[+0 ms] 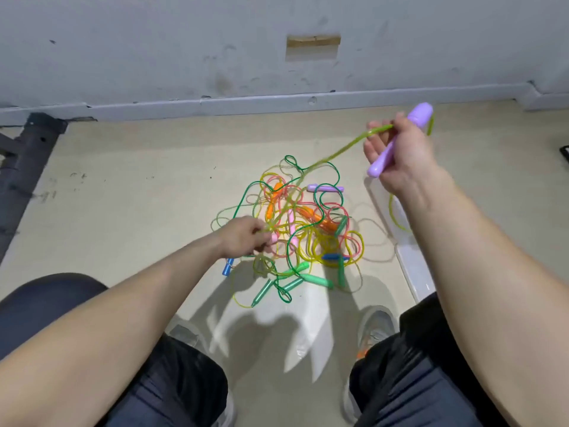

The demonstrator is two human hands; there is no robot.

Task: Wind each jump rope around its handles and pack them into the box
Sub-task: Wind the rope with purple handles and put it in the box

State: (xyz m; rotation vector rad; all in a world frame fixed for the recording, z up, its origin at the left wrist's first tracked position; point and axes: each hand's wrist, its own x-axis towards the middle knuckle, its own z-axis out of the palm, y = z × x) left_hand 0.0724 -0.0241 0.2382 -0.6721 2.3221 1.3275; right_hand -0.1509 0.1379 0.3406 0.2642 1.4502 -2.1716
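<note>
Legs: dark-trousered legs [172, 386] are bracketing the beige floor [138, 195].
Left side: left hand [243, 237] is pinching the thin yellow-green plastic cord [338, 149] inside the heap.
Heap: tangled coloured jump ropes [295, 229] are lying on the floor; probably light, limp, snag-prone.
Right side: right hand [400, 155] is gripping the rigid lilac plastic handle [420, 114], likely the surest hold, and stretching the cord taut.
</note>
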